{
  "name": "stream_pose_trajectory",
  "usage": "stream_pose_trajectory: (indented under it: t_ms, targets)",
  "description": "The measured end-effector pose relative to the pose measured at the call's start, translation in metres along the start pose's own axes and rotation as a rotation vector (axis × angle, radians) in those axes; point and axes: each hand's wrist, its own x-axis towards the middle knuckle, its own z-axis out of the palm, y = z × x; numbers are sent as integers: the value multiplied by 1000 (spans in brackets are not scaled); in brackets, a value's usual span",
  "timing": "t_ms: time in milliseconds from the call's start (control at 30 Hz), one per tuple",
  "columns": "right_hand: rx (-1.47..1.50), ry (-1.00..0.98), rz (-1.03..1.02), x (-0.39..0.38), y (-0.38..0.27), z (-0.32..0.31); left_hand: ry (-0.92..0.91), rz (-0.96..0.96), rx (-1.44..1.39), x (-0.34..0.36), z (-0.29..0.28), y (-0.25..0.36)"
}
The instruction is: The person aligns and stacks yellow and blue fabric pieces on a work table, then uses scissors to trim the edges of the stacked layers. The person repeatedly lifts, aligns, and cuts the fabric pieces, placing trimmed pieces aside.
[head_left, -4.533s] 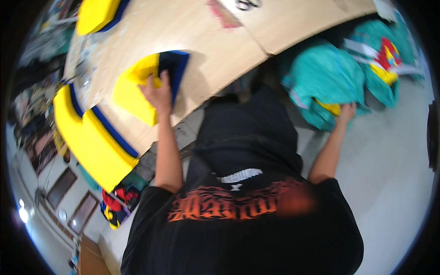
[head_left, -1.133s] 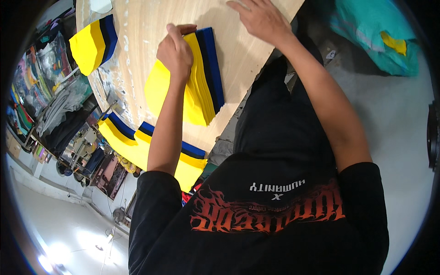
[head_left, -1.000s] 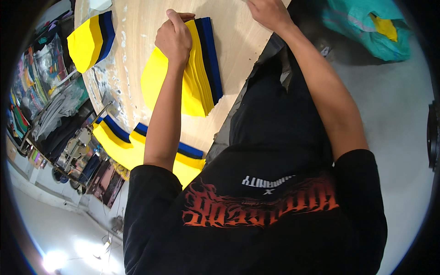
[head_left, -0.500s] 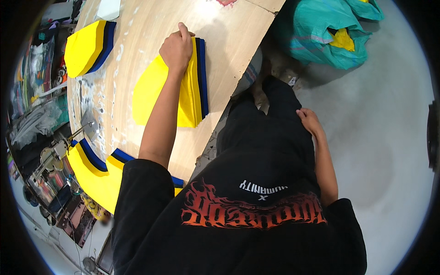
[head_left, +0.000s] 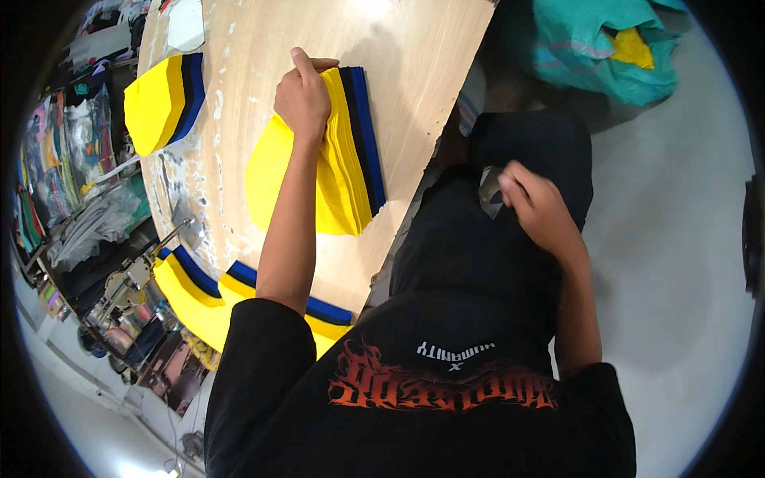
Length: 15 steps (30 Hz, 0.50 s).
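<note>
My left hand (head_left: 304, 95) grips the upper edge of a layered stack of cloth pieces (head_left: 279, 179), yellow with black and blue layers, lying on the wooden table. My right hand (head_left: 530, 199) is off the table, over my black-trousered legs, its fingers curled and slightly blurred; I cannot make out whether they hold anything. A similar smaller yellow, black and blue stack (head_left: 155, 107) lies at the table's left side. Long notched yellow pieces (head_left: 191, 311) with blue edging lie nearer me along the lower left, partly hidden by my left arm.
The pale wooden table (head_left: 422, 64) ends just left of my legs. A green woven sack (head_left: 574, 44) with yellow cloth showing stands on the grey floor (head_left: 661, 239). A white piece (head_left: 186, 28) lies at the table's far left. Machinery (head_left: 131, 287) and piled bagged fabrics (head_left: 84, 143) crowd the left.
My right hand has left the green sack, then the table edge, then my thigh, and is now curled further inward. My left hand stays gripping the stack. One leg has shifted right.
</note>
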Motion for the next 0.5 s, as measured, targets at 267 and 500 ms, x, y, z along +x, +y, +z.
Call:
stream_pose_trajectory:
  t_ms: [267,500]
  targets:
    - [350,-29,-124,158,-5,102,-130,72,-139,12,1,-1]
    - [508,241,-233,182,3,181,-218,-163,-298,25,-20,-27]
